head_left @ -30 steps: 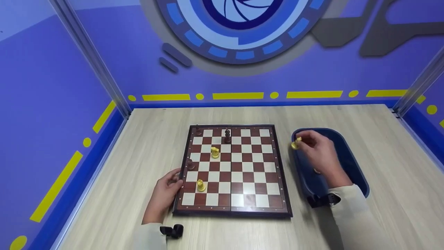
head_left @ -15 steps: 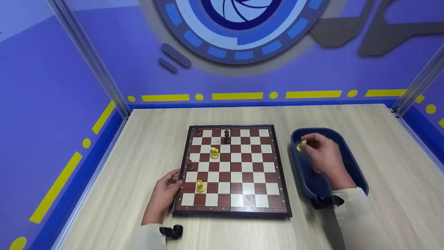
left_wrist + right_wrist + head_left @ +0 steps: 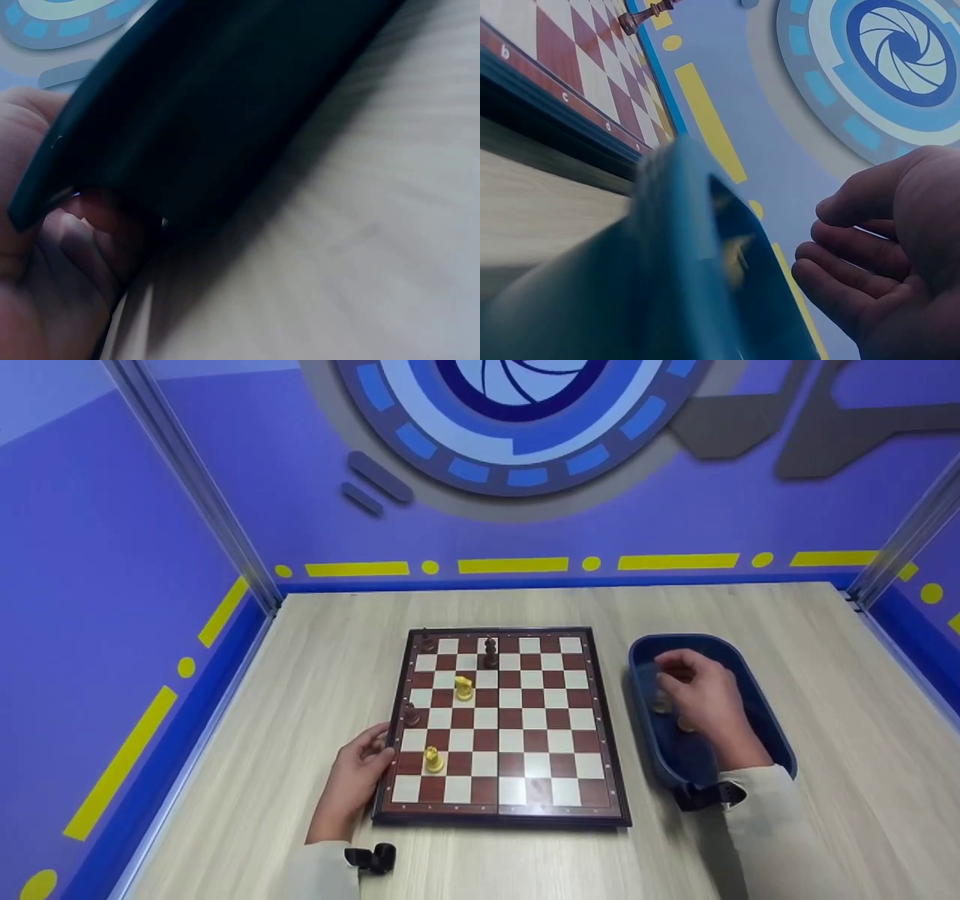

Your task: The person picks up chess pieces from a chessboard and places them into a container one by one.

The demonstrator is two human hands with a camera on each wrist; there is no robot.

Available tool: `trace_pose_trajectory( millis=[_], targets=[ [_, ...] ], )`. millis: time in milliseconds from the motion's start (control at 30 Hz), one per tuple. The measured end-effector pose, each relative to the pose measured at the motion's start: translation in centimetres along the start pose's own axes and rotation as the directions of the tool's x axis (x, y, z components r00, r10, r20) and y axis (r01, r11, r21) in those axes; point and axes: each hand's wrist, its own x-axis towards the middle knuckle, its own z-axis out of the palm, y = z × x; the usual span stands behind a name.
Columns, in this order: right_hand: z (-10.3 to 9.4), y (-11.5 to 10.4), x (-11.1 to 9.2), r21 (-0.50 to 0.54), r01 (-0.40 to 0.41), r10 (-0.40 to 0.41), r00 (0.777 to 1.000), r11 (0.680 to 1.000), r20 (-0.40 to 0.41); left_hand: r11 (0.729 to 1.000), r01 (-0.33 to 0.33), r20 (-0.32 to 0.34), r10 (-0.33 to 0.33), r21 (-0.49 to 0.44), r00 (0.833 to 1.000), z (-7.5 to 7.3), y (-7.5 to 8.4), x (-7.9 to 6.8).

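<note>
My left hand (image 3: 354, 780) grips the left edge of a brown-and-white chessboard (image 3: 511, 813), thumb on the rim and fingers curled beneath it in the left wrist view. Over a dark blue bin (image 3: 759, 690) at the right is my right hand (image 3: 701, 697), its fingers loosely bent with nothing between them. Below its fingertips a pale yellow chess piece (image 3: 661, 705) shows blurred inside the bin. A second pale piece (image 3: 685, 725) is partly hidden by the hand. The right wrist view shows a yellow piece (image 3: 736, 259) past the bin's rim.
On the board stand a yellow knight (image 3: 464, 688), another yellow piece (image 3: 433, 760) and a tall dark piece (image 3: 491, 652). Two dark pieces (image 3: 427, 642) line its left side. A blue wall (image 3: 525, 536) closes off the back of the wooden table (image 3: 330, 660).
My right hand has moved from the bin's left rim to over its inside and let go of the yellow chess piece, which is now lower in the bin. The left hand stays on the board.
</note>
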Motion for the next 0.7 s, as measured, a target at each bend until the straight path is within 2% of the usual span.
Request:
trace_pose_trajectory(
  millis=[333, 567, 700],
  targets=[
    [-0.11, -0.18, -0.04, -0.032, 0.02, -0.02, 1.0, 0.999, -0.023, 1.0, -0.01, -0.004, 0.01, -0.007, 1.0, -0.01, 0.2, 0.14],
    [0.09, -0.23, -0.31, 0.016, 0.035, -0.035, 0.999, 0.999, -0.021, 0.999, 0.033, -0.005, -0.033, -0.02, 0.999, -0.04, -0.17, 0.16],
    [0.24, -0.55, -0.37, -0.009, 0.061, -0.061, 0.997, 0.998, -0.047, 0.999, 0.032, -0.006, -0.032, -0.013, 0.999, 0.04, -0.26, 0.17]
  ],
)
